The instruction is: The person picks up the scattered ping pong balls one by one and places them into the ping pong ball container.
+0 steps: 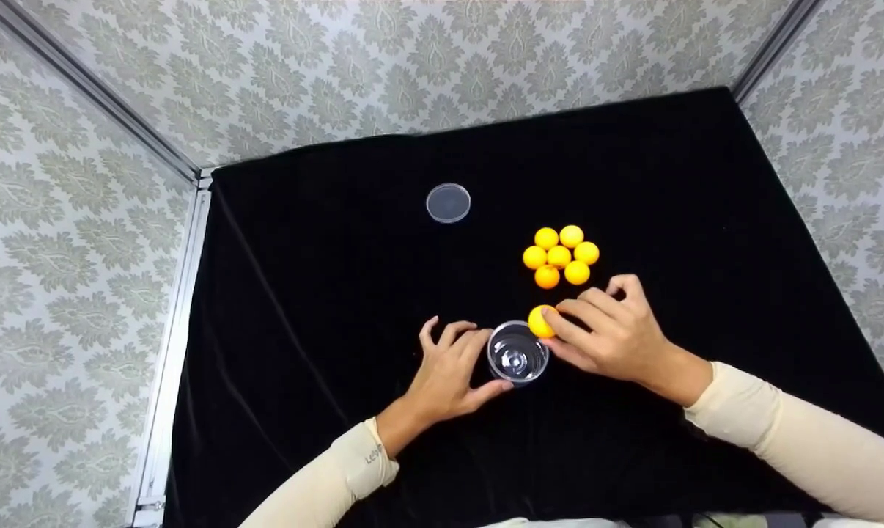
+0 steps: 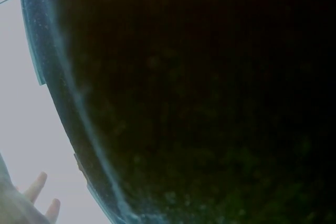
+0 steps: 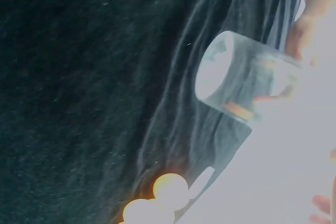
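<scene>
A clear plastic jar (image 1: 517, 356) stands upright on the black cloth with its mouth upward. The left hand (image 1: 453, 370) holds it from the left, thumb at the near side and fingers at the far side. In the right wrist view the same jar (image 3: 247, 77) shows in profile, the left hand (image 3: 300, 40) behind it. At the jar's right rim the right hand (image 1: 610, 330) pinches an orange ping-pong ball (image 1: 542, 322) between thumb and fingers, partly over the opening. Of the left hand, only some fingers (image 2: 35, 187) show in the left wrist view, which is mostly dark.
Several orange ping-pong balls (image 1: 558, 257) lie in a tight cluster beyond the right hand. A round clear lid (image 1: 448, 203) lies flat farther back. Black cloth (image 1: 325, 257) covers the table, with patterned walls (image 1: 427, 73) at the back and sides.
</scene>
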A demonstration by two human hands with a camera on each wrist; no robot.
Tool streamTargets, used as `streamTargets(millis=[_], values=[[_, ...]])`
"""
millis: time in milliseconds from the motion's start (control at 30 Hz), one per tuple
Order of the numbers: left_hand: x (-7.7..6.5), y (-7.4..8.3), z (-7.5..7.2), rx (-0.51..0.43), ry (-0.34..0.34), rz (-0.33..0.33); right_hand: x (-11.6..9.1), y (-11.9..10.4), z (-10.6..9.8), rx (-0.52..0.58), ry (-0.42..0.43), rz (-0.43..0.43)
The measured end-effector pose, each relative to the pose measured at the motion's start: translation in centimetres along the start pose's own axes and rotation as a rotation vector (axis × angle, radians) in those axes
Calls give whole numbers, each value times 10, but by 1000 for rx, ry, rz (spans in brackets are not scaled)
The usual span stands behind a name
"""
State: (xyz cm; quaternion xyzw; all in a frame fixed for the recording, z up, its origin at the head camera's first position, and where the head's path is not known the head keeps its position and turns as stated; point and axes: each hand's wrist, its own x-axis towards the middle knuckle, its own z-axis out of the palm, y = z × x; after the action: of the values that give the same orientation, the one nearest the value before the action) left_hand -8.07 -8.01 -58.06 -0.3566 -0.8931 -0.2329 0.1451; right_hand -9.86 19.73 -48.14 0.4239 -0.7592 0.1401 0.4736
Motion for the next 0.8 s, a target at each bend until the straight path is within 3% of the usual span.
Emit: streamTargets(millis=[500, 800], values=[[-1, -1, 1, 10, 11, 5, 14, -23, 0, 56, 36, -110], [-1, 0, 1, 7, 29, 10, 11, -29, 6, 64, 19, -127]])
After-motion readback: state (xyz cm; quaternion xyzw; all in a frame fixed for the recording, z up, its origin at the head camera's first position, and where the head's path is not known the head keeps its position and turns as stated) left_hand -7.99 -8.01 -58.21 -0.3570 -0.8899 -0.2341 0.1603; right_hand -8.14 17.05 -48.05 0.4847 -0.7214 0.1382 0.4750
